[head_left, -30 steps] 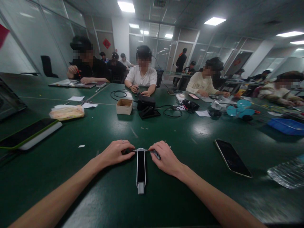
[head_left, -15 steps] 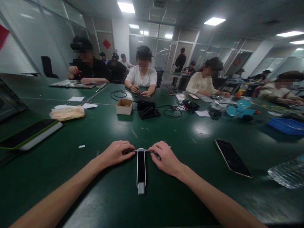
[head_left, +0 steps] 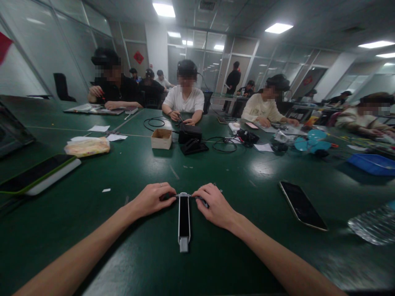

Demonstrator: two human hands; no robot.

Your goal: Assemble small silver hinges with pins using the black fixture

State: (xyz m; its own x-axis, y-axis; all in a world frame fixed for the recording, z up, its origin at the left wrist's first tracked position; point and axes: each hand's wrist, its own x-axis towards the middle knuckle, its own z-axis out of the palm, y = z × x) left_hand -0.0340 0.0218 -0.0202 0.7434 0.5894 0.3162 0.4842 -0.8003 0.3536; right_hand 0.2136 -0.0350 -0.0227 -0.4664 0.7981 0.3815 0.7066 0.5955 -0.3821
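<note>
A narrow device (head_left: 184,218) with a black face, a pale rim and a grey end piece lies lengthwise on the green table (head_left: 138,259). Its far end has a small metallic bar across it. On the left, my left hand (head_left: 156,198) pinches the bar's left tip between thumb and fingers. My right hand (head_left: 211,203) is closed at the bar's right tip, its fingers curled over a small dark grey thing that is mostly hidden under the palm. Both hands rest low on the tabletop.
A phone (head_left: 303,204) and a clear plastic bottle (head_left: 373,224) lie to the right. At left are a green-edged device (head_left: 40,172) and a plastic packet (head_left: 88,146). Ahead stand a small box (head_left: 161,139) and a black case (head_left: 190,133). Several people sit across the table.
The narrow device has shifted very slightly to the right at its near end. Both my hands keep almost the same place and grip.
</note>
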